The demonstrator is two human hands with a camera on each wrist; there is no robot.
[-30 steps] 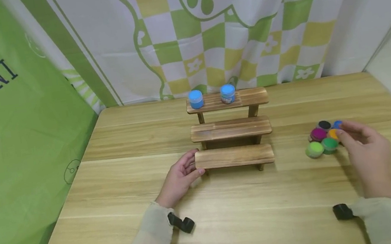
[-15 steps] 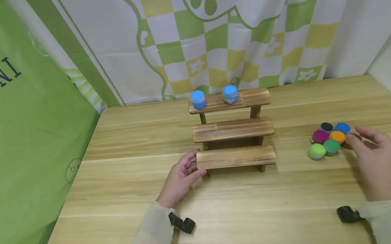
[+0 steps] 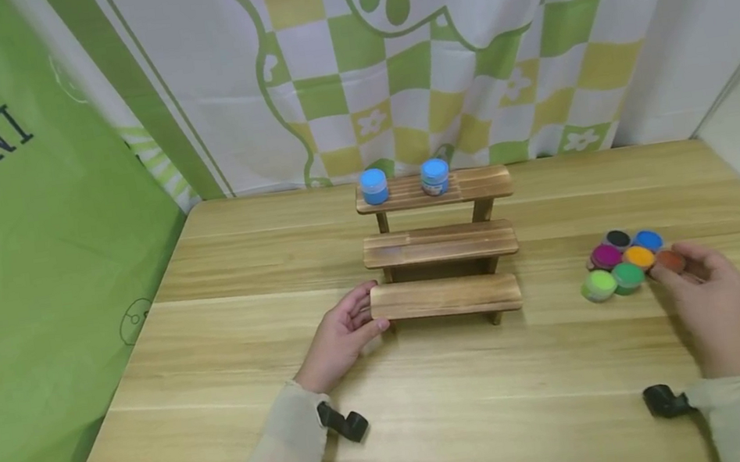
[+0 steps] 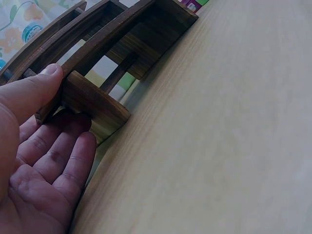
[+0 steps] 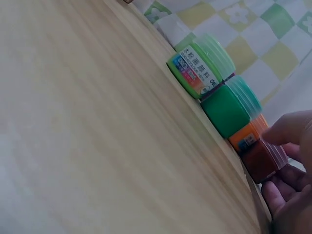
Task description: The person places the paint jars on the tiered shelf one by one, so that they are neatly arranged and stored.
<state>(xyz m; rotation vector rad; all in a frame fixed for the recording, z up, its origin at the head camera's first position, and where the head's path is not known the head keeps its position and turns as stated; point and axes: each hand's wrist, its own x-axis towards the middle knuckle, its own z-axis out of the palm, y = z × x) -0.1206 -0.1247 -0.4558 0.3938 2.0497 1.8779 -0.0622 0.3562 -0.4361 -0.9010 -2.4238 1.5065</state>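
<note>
My left hand [image 3: 338, 344] holds the left end of the lowest shelf of a three-tier wooden display stand [image 3: 446, 297]. In the left wrist view its thumb [image 4: 36, 90] lies along the shelf edge, with the other fingers by the stand's leg. On the right, my right hand [image 3: 717, 304] pinches a brown paint jar [image 3: 670, 262] between thumb and fingers. That jar [image 5: 261, 161] stands at the right end of a cluster, beside an orange paint jar [image 3: 639, 258]. Two light-blue paint jars [image 3: 374, 187] sit on the top shelf.
The cluster also has black [image 3: 617, 240], blue [image 3: 648, 241], purple [image 3: 606, 257], light-green [image 3: 598, 285] and dark-green [image 3: 628, 277] paint jars. A checked curtain [image 3: 418, 66] hangs behind the wooden table [image 3: 481, 413]; green cloth [image 3: 33, 310] borders the left side.
My right hand has moved from the blue and orange jars rightward to the brown jar, whose lid now shows between the fingers. The left hand stays on the stand.
</note>
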